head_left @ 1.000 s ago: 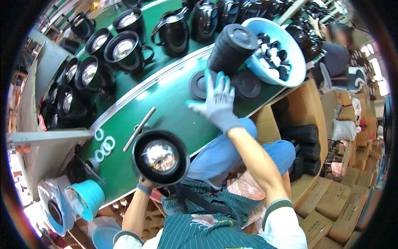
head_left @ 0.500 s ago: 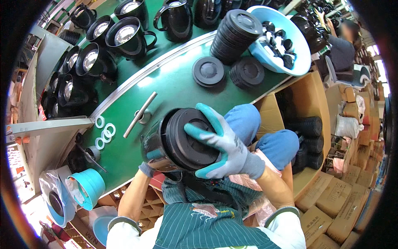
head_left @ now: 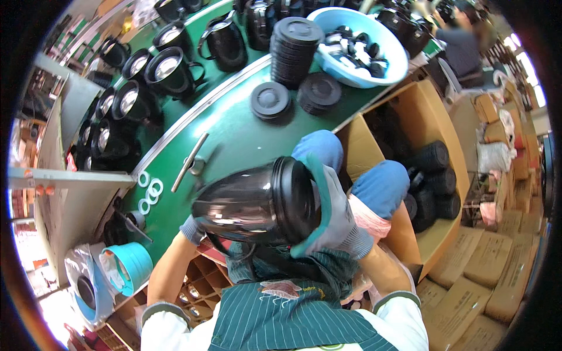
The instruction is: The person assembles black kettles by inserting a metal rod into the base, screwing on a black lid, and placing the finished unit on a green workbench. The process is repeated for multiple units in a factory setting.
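A glossy black mug [head_left: 237,202] lies on its side in the air above my lap, its base to the left and its mouth to the right. A ridged black lid [head_left: 290,202] sits against that mouth. My right hand [head_left: 336,213], in a grey and teal glove, is wrapped over the lid's outer face. Beneath the base end, my left hand [head_left: 191,229] supports the mug; only its glove cuff and wrist show, the fingers being hidden. Beyond the mug, a metal bar [head_left: 190,162] stands on a small mount on the green table [head_left: 228,126].
Stacked black lids [head_left: 295,50] stand beside a light-blue basin [head_left: 401,55] of small parts. Several black mugs [head_left: 167,73] line the far left. White rings [head_left: 155,187] lie near a turquoise bucket [head_left: 134,266]. An open carton [head_left: 451,152] stands at right, near a person's knees.
The mug has tipped over so that its mouth and lid face right instead of up. My right hand has turned with the lid, palm now facing left. The whole view has shifted slightly.
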Available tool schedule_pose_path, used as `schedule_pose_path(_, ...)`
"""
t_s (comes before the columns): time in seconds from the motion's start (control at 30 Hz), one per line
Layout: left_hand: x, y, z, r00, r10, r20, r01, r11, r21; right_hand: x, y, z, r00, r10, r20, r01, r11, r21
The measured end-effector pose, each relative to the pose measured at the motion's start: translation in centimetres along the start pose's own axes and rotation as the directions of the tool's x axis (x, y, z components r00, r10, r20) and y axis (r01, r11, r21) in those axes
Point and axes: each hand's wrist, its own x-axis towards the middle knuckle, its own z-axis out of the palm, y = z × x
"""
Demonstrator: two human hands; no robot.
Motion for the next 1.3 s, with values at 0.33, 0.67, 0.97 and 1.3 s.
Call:
schedule_pose_path(0.33, 3.0, 5.7, -0.9, 0.892, 0.322, -0.316, -0.158, 0.879, 0.45, -6.8, 2.3, -2.6, 0.718, 0.612, 0.33, -0.679, 0.512, 0.526)
schedule_pose_path(0.67, 2.4, 8.5, 1.0, 0.772, 0.517, -0.371, -0.21, 0.757, 0.619, -2.3, 1.9, 0.1, 0.912, 0.404, 0.07, -0.339, 0.648, 0.682)
schedule_pose_path(0.97, -3.2, -8.0, 2.3, 0.901, -0.413, -0.134, 0.117, 0.528, -0.841, -0.7, 0.8, -1.5, 0.963, -0.266, -0.048, 0.266, 0.964, 0.008)
schedule_pose_path(1.3, 3.6, 5.8, -0.6, 0.755, 0.567, -0.329, -0.362, 0.779, 0.512, -4.2, 1.6, 0.2, 0.963, 0.266, -0.034, -0.249, 0.933, 0.259)
